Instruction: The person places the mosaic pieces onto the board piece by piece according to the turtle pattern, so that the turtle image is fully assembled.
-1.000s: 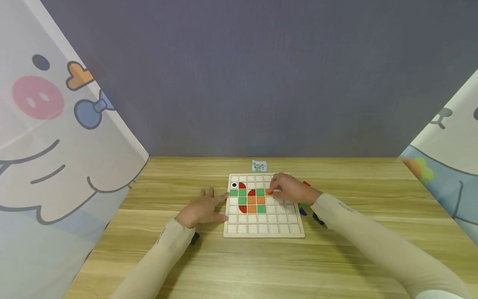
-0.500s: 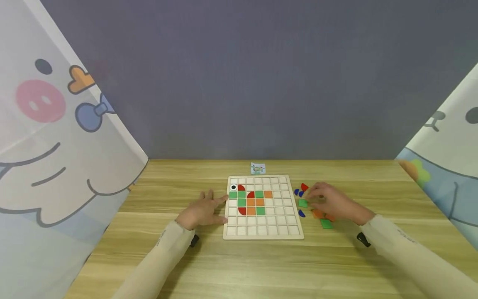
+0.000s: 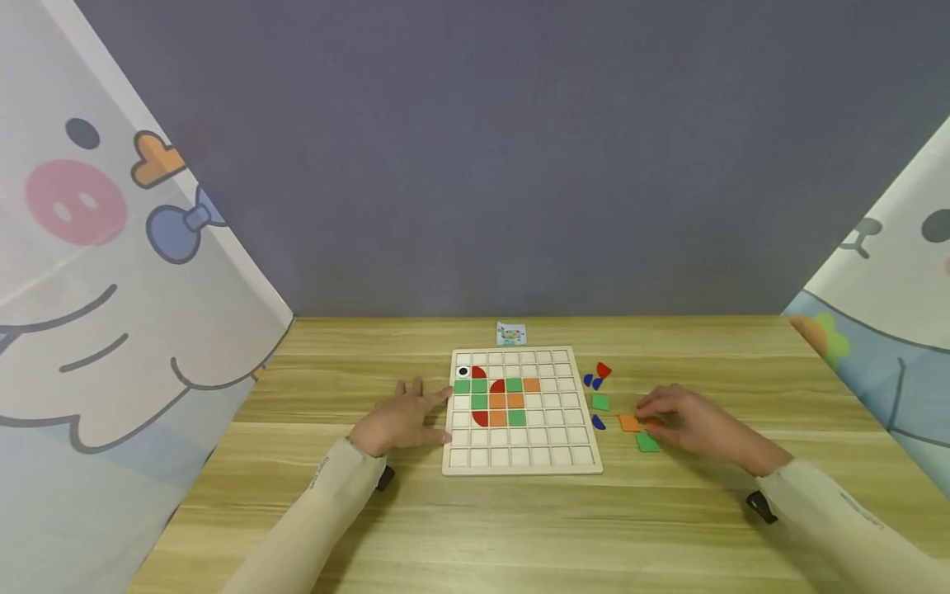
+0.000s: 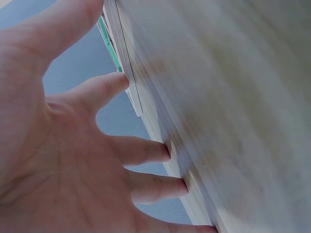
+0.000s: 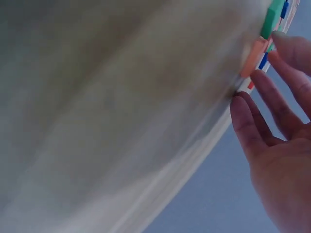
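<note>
A pale wooden grid board (image 3: pixel 542 458) lies on the table with green, orange and red tiles set in its squares and a black-and-white eye piece (image 3: pixel 463 371) at upper left. My left hand (image 3: pixel 401 421) rests at the board's left edge, fingers spread, thumb and a fingertip touching the rim; it holds nothing. To the right of the board, my right hand (image 3: pixel 686 421) reaches down, fingers loosely bent, beside an orange tile (image 3: pixel 629 422) and a green tile (image 3: pixel 648 443). In the right wrist view its fingertips are close to the orange tile (image 5: pixel 254 57); contact is unclear.
Between board and right hand lie another green tile (image 3: pixel 600 402), a red piece (image 3: pixel 604 370) and several blue pieces (image 3: pixel 598 421). A small picture card (image 3: pixel 511 334) lies behind the board. A grey wall (image 3: pixel 542 165) rises at the table's back edge.
My right hand has let go of an orange tile on the board's right part and moved right and nearer to the loose tiles. My left hand has stayed at the board's edge.
</note>
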`<state>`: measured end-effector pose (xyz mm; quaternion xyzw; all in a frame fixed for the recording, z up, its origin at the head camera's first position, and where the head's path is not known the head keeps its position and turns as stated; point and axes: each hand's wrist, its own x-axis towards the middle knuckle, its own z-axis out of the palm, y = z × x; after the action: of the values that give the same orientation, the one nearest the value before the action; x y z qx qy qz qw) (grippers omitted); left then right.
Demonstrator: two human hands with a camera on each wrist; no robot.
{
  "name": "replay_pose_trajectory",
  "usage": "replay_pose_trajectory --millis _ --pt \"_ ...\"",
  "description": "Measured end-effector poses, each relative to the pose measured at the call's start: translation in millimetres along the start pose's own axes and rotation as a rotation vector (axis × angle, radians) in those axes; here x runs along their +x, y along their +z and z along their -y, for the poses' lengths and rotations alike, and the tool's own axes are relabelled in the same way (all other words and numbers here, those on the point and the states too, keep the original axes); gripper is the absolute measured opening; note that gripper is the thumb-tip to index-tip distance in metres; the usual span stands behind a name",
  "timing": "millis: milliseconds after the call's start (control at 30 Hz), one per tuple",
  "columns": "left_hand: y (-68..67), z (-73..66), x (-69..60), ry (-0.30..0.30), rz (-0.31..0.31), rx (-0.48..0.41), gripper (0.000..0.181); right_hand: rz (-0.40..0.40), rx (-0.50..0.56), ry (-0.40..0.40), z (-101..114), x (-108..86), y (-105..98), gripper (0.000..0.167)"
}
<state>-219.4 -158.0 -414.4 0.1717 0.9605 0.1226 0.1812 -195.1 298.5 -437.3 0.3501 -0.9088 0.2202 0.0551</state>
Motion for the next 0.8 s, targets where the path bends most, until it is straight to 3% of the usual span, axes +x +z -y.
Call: replay_pose_trajectory --millis 233,500,800 --pt "0.7 0.5 0.6 0.014 -0.008 0.017 0.079 -0.029 0.094 -0.033 4.2 -8.9 5.9 0.024" --pt "1.0 0.7 0.7 0.011 -0.004 0.02 0.079 -0.08 0.021 -0.136 5.7 -14.1 8.3 0.032" --pt "0.5 0.7 -0.4 0.005 -0.006 -0.003 0.079 -0.051 0.089 -0.164 1.8 -18.1 6.8 0.034"
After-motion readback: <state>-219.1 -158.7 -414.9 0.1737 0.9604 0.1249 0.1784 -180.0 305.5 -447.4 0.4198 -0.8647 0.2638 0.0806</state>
